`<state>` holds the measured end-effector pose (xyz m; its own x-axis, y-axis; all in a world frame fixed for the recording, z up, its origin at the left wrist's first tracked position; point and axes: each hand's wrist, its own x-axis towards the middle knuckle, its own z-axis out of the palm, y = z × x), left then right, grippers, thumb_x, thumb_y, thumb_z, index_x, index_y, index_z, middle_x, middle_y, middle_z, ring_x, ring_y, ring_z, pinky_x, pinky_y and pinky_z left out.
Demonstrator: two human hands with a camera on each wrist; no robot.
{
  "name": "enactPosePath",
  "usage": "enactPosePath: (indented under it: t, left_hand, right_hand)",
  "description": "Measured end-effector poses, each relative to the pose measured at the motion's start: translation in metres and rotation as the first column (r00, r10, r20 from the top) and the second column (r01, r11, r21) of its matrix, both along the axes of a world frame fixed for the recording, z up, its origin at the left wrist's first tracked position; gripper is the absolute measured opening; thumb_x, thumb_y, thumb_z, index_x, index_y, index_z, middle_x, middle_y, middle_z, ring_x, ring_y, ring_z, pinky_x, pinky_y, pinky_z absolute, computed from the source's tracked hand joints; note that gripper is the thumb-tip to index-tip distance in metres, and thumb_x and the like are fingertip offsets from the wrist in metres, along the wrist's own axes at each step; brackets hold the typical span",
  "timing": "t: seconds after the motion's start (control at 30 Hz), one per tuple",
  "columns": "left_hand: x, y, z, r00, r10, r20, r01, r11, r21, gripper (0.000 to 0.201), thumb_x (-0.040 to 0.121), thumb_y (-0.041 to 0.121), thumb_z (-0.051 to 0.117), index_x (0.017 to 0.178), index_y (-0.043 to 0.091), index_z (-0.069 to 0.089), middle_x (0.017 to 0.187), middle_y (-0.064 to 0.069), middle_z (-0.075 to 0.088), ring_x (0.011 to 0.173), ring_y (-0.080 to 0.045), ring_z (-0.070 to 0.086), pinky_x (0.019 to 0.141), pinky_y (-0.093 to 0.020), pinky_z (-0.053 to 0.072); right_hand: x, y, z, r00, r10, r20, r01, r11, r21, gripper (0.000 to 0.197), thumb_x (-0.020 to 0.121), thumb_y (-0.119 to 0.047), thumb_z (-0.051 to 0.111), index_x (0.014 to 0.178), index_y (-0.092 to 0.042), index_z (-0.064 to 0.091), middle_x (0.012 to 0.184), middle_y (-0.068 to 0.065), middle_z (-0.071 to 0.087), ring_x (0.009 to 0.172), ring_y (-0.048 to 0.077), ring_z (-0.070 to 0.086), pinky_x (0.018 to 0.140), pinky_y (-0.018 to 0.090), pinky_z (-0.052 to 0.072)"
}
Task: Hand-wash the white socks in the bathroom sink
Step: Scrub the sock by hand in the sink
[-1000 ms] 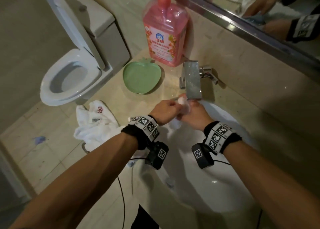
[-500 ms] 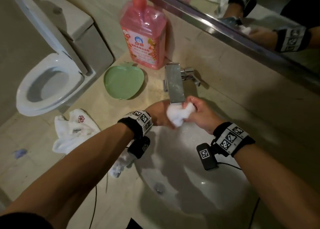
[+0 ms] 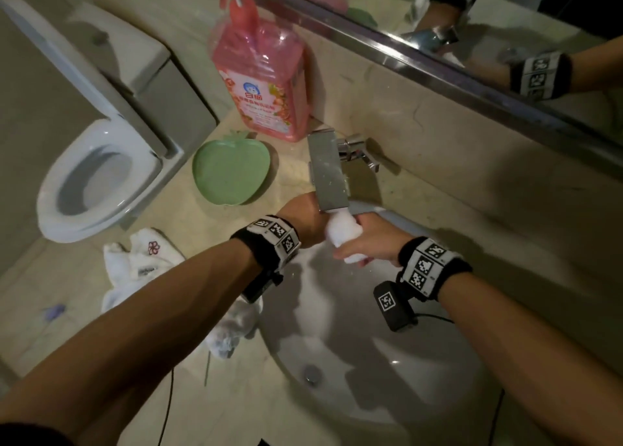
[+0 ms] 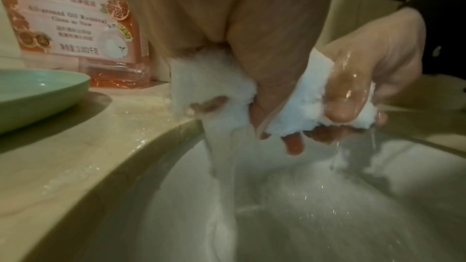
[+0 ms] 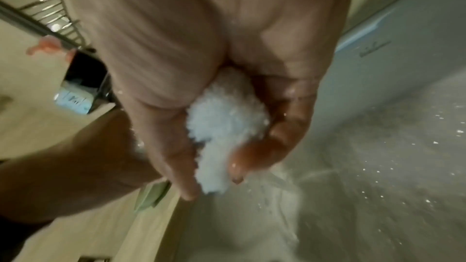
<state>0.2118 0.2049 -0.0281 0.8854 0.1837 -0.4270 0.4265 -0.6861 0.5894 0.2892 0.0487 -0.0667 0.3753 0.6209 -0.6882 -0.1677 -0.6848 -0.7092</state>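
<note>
Squeezing the white sock (image 3: 342, 235) under the tap (image 3: 328, 172), over the sink (image 3: 438, 361): left hand (image 3: 305, 218) and right hand (image 3: 374, 243) both grip it tight; keep it low so water falls inside, and twist slowly

The white sock (image 3: 344, 235) I'm washing is bunched into a wet, fluffy wad, squeezed between my left hand (image 3: 308, 219) and right hand (image 3: 372, 240) just under the tap, over the back of the sink (image 3: 421, 371). Water runs off it into the white basin. A second white sock (image 3: 232, 327) lies crumpled on the desk, touching the sink's left rim. More white socks (image 3: 135, 263) sit heaped near the desk's left edge.
</note>
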Motion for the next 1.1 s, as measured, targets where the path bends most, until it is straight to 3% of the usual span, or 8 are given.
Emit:
enactPosePath:
  t: [0.1, 0.23, 0.37, 0.5, 0.63, 0.77, 0.87, 1.1]
  left_hand:
    - [0.0, -0.002, -0.002, 0.991, 0.117, -0.071, -0.117, 0.993, 0.005, 0.028, 0.088, 0.027, 0.066, 0.113, 0.014, 0.066, 0.113, -0.012, 0.069, 0.104, -0.03, 0.065, 0.091, -0.039, 0.053]
    - [0.0, -0.003, -0.016, 0.971, 0.193, -0.144, -0.178, 0.978, 0.11, 0.047, 0.079, 0.028, 0.077, 0.118, 0.007, 0.061, 0.115, -0.014, 0.067, 0.105, -0.03, 0.065, 0.086, -0.033, 0.053]
    - [0.003, -0.003, -0.026, 0.97, 0.179, -0.167, -0.148, 0.971, 0.186, 0.046, 0.083, 0.028, 0.073, 0.121, 0.004, 0.06, 0.121, -0.014, 0.064, 0.109, -0.03, 0.063, 0.08, -0.029, 0.046]
    - [0.0, -0.005, -0.029, 0.963, 0.156, -0.219, -0.117, 0.977, 0.179, 0.049, 0.084, 0.034, 0.07, 0.125, 0.011, 0.057, 0.124, -0.009, 0.063, 0.112, -0.026, 0.062, 0.081, -0.026, 0.043]
    - [0.004, -0.006, -0.023, 0.955, 0.103, -0.278, -0.075, 0.991, 0.111, 0.051, 0.092, 0.037, 0.052, 0.141, 0.022, 0.047, 0.141, -0.006, 0.053, 0.126, -0.027, 0.053, 0.106, -0.035, 0.044]
    - [0.004, 0.0, -0.006, 0.985, -0.075, -0.153, 0.062, 0.994, -0.087, 0.064, 0.07, 0.056, 0.054, 0.124, 0.022, 0.062, 0.12, 0.005, 0.06, 0.109, -0.016, 0.056, 0.1, -0.032, 0.045]
    - [-0.005, 0.011, -0.004, 0.984, -0.022, -0.174, -0.021, 0.971, -0.239, 0.068, 0.08, 0.046, 0.062, 0.139, 0.014, 0.049, 0.139, -0.008, 0.053, 0.128, -0.026, 0.049, 0.11, -0.04, 0.04]
    - [-0.034, 0.028, 0.001, 0.982, -0.015, -0.19, 0.002, 0.998, -0.069, 0.054, 0.077, 0.046, 0.072, 0.115, 0.009, 0.063, 0.1, -0.007, 0.067, 0.096, -0.031, 0.063, 0.084, -0.038, 0.051]
  right_hand:
    - [-0.001, 0.007, 0.0, 0.936, 0.213, 0.28, -0.186, 0.975, -0.12, 0.044, 0.061, -0.034, 0.088, 0.094, -0.017, 0.066, 0.086, -0.002, 0.071, 0.074, 0.014, 0.071, 0.052, 0.027, 0.055]
    - [0.0, 0.015, 0.005, 0.68, 0.412, 0.606, -0.349, 0.909, -0.227, 0.04, 0.072, -0.047, 0.078, 0.104, -0.023, 0.07, 0.091, 0.0, 0.068, 0.082, 0.018, 0.063, 0.068, 0.025, 0.046]
    - [0.004, 0.016, 0.006, 0.473, 0.484, 0.736, -0.396, 0.863, -0.313, 0.022, 0.087, -0.034, 0.061, 0.079, -0.016, 0.053, 0.068, -0.002, 0.05, 0.074, 0.024, 0.061, 0.065, 0.027, 0.039]
    - [0.002, 0.018, 0.003, 0.22, 0.621, 0.753, -0.496, 0.736, -0.462, 0.017, 0.089, -0.021, 0.048, 0.097, -0.011, 0.059, 0.08, 0.006, 0.055, 0.079, 0.027, 0.063, 0.066, 0.03, 0.042]
    - [0.006, 0.017, 0.004, 0.296, 0.602, 0.742, -0.494, 0.761, -0.421, 0.022, 0.089, -0.023, 0.055, 0.108, -0.015, 0.064, 0.091, 0.005, 0.067, 0.079, 0.023, 0.063, 0.066, 0.027, 0.045]
    - [0.014, 0.013, 0.005, 0.671, 0.415, 0.615, -0.377, 0.905, -0.199, 0.051, 0.08, -0.043, 0.067, 0.124, -0.021, 0.053, 0.106, 0.001, 0.064, 0.089, 0.023, 0.064, 0.074, 0.032, 0.051]
    - [0.017, 0.012, 0.003, 0.818, 0.313, 0.483, -0.317, 0.945, -0.077, 0.061, 0.082, -0.036, 0.07, 0.136, -0.024, 0.044, 0.122, 0.001, 0.061, 0.107, 0.023, 0.063, 0.091, 0.042, 0.053]
    - [0.0, 0.021, 0.001, 0.873, 0.163, 0.46, -0.28, 0.939, 0.198, 0.033, 0.08, -0.007, 0.076, 0.111, -0.014, 0.068, 0.106, -0.001, 0.071, 0.102, 0.019, 0.067, 0.093, 0.039, 0.055]
